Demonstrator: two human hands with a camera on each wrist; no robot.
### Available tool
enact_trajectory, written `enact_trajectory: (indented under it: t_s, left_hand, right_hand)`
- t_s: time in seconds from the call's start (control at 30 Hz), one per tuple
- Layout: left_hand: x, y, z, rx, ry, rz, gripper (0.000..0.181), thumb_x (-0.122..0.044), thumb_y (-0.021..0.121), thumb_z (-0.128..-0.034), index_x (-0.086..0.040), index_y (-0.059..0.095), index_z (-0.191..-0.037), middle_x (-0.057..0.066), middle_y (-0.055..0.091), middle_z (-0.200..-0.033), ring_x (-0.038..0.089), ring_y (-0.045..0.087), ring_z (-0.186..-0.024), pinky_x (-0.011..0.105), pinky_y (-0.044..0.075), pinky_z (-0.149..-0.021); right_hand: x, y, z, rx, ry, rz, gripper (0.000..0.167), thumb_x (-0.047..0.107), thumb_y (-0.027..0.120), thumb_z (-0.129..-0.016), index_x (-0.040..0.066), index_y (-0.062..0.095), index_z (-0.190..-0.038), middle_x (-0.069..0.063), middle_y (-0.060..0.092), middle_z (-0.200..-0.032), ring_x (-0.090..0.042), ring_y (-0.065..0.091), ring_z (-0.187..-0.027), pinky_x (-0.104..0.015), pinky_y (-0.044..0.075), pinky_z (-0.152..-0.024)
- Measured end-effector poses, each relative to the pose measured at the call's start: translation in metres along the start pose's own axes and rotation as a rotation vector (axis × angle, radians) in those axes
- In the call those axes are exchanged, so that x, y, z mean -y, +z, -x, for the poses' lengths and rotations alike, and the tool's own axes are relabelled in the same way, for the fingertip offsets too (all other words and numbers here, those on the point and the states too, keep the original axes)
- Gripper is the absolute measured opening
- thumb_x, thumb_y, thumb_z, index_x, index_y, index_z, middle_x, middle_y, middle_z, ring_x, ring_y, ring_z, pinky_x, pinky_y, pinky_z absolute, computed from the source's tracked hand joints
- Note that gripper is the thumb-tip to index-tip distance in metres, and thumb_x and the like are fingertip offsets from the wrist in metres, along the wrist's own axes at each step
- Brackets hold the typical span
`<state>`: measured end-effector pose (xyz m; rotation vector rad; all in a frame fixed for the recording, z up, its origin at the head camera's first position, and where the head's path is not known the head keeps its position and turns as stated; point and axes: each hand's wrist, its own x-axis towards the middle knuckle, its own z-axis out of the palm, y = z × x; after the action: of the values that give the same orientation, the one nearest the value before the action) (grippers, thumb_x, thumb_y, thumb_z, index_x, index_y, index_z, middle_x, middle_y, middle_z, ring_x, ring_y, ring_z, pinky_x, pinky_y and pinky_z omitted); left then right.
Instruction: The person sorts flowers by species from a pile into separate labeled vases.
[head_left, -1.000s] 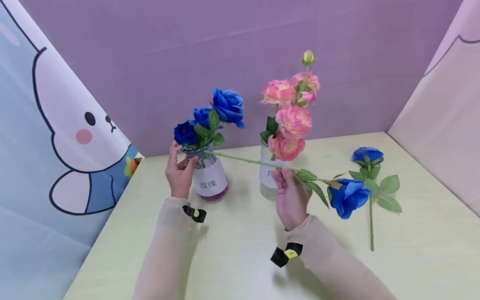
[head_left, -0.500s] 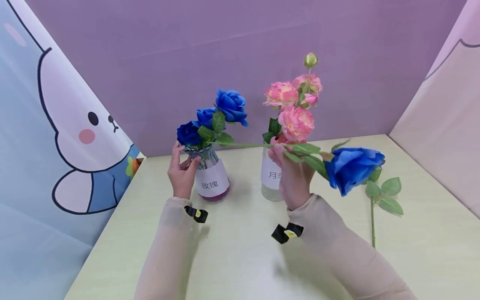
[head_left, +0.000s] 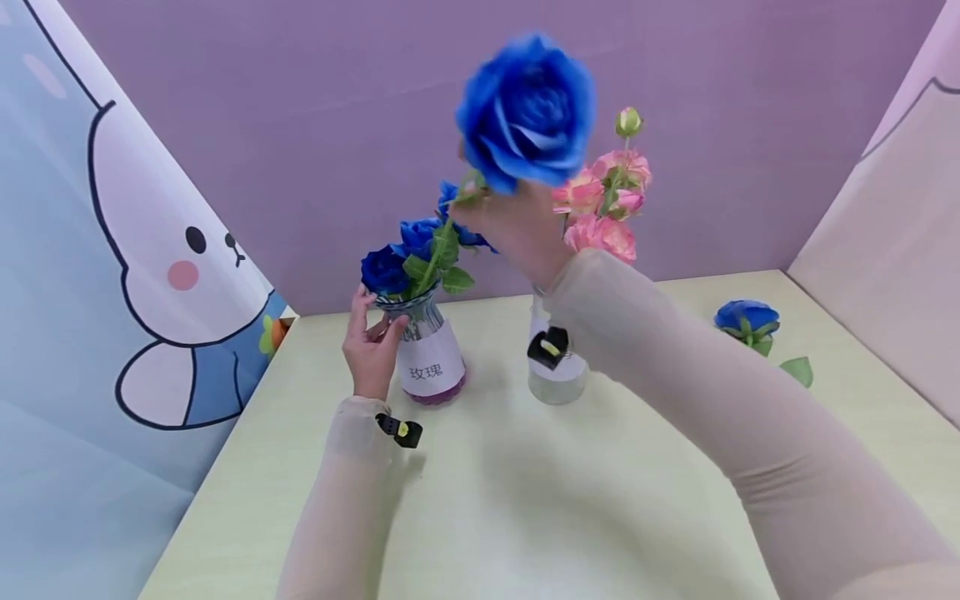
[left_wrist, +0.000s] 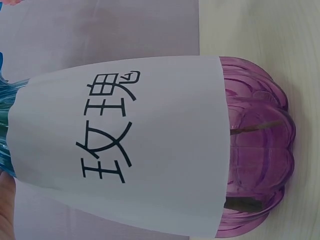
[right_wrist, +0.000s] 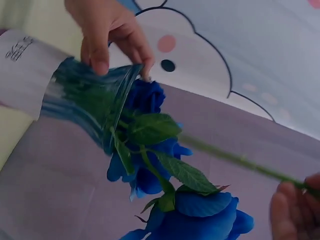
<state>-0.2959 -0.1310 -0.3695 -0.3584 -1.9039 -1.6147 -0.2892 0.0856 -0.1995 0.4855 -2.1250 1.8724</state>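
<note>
In the head view my left hand holds the neck of a glass vase, its thumb in front and fingertips near the rim. A white paper label wraps the vase, and the base is purple in the left wrist view. Several blue roses with green leaves stand in it. My right hand, raised to the upper right of the vase, pinches the stem of another blue rose, bloom upward. Seen by the right wrist, that stem slants to the vase mouth; leaves hide its end.
Right of the labelled vase stands a clear vase with pink flowers, partly behind my right arm. One blue rose lies on the table at the right, its stem hidden by the sleeve. A purple backdrop closes off the back.
My right hand has lifted up and left, turning the held rose from nearly level to steeply upright, its bloom now high. My left hand stays on the vase.
</note>
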Motion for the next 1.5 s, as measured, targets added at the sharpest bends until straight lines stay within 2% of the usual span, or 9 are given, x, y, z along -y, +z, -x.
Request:
enact_trajectory:
  t_s: [0.1, 0.27, 0.37, 0.53, 0.87, 1.0, 1.2, 1.37, 1.5]
  left_hand:
    - [0.000, 0.001, 0.001, 0.002, 0.005, -0.005, 0.045, -0.010, 0.071, -0.0847, 0.002, 0.053, -0.124, 0.005, 0.038, -0.150, 0.034, 0.059, -0.114, 0.021, 0.051, -0.088]
    - [-0.002, -0.001, 0.001, 0.001, 0.007, -0.006, 0.045, -0.011, 0.070, -0.0850, 0.002, 0.053, -0.125, 0.003, 0.038, -0.150, 0.033, 0.060, -0.113, 0.021, 0.051, -0.087]
    - [-0.001, -0.001, 0.000, 0.000, 0.022, -0.006, 0.046, -0.013, 0.070, -0.0849, 0.002, 0.053, -0.125, 0.003, 0.038, -0.150, 0.032, 0.059, -0.114, 0.022, 0.051, -0.088]
    - [-0.001, -0.003, 0.001, -0.004, 0.041, -0.010, 0.046, -0.014, 0.070, -0.0850, 0.004, 0.053, -0.124, 0.006, 0.038, -0.150, 0.034, 0.058, -0.115, 0.023, 0.051, -0.088]
    - [-0.005, -0.004, 0.005, -0.017, 0.037, 0.010, 0.043, -0.011, 0.071, -0.0848, 0.002, 0.053, -0.121, 0.005, 0.039, -0.150, 0.036, 0.061, -0.110, 0.022, 0.052, -0.086]
    - [-0.005, -0.002, 0.007, -0.016, 0.050, 0.019, 0.041, -0.006, 0.071, -0.0847, 0.002, 0.054, -0.121, 0.009, 0.040, -0.149, 0.038, 0.060, -0.110, 0.022, 0.052, -0.085]
    - [-0.005, 0.002, 0.011, -0.020, 0.050, 0.032, 0.041, -0.001, 0.070, -0.0845, 0.004, 0.053, -0.121, 0.013, 0.039, -0.149, 0.039, 0.059, -0.111, 0.025, 0.052, -0.088]
    - [-0.004, 0.002, 0.010, -0.023, 0.065, 0.012, 0.040, -0.002, 0.070, -0.0848, 0.004, 0.053, -0.121, 0.013, 0.039, -0.149, 0.038, 0.059, -0.111, 0.025, 0.052, -0.087]
    - [-0.004, 0.000, 0.009, -0.029, 0.067, 0.017, 0.040, -0.001, 0.070, -0.0844, 0.004, 0.054, -0.121, 0.012, 0.040, -0.148, 0.038, 0.059, -0.111, 0.024, 0.052, -0.087]
  right_hand:
    - [0.037, 0.010, 0.019, 0.001, -0.096, 0.182, 0.016, -0.003, 0.066, -0.080, 0.005, 0.052, -0.078, -0.006, 0.054, -0.069, -0.019, 0.049, -0.059, -0.027, 0.045, -0.054]
    - [0.053, 0.021, 0.016, 0.146, -0.080, 0.145, 0.011, -0.008, 0.060, -0.082, 0.001, 0.056, -0.076, -0.004, 0.050, -0.059, -0.022, 0.048, -0.055, -0.025, 0.044, -0.053]
    - [0.049, 0.026, 0.009, 0.167, -0.063, 0.160, 0.009, -0.008, 0.060, -0.082, 0.000, 0.063, -0.078, -0.005, 0.053, -0.056, -0.027, 0.049, -0.051, -0.029, 0.046, -0.048]
    - [0.034, 0.040, 0.005, 0.209, -0.070, 0.198, 0.025, -0.012, 0.056, -0.078, 0.005, 0.049, -0.062, -0.003, 0.045, -0.050, -0.017, 0.042, -0.044, -0.025, 0.040, -0.045]
    - [0.005, 0.061, 0.016, 0.286, 0.020, 0.135, 0.031, -0.011, 0.056, -0.082, 0.008, 0.039, -0.063, -0.001, 0.040, -0.052, -0.015, 0.040, -0.047, -0.024, 0.039, -0.049]
    - [-0.009, 0.064, 0.021, 0.266, 0.093, 0.100, 0.027, -0.009, 0.059, -0.082, 0.006, 0.042, -0.068, -0.002, 0.043, -0.056, -0.016, 0.042, -0.050, -0.025, 0.043, -0.052]
    - [-0.032, 0.073, 0.026, 0.142, 0.261, 0.100, 0.026, 0.001, 0.072, -0.083, 0.001, 0.057, -0.104, -0.008, 0.063, -0.091, -0.022, 0.066, -0.076, -0.029, 0.059, -0.070]
    - [-0.045, 0.080, 0.026, 0.064, 0.243, -0.107, 0.028, 0.004, 0.071, -0.085, -0.003, 0.061, -0.111, -0.016, 0.065, -0.110, -0.028, 0.067, -0.093, -0.031, 0.059, -0.073]
    - [-0.054, 0.084, 0.030, 0.010, 0.190, -0.204, 0.025, 0.004, 0.068, -0.088, -0.005, 0.063, -0.111, -0.017, 0.067, -0.107, -0.026, 0.068, -0.082, -0.029, 0.059, -0.069]
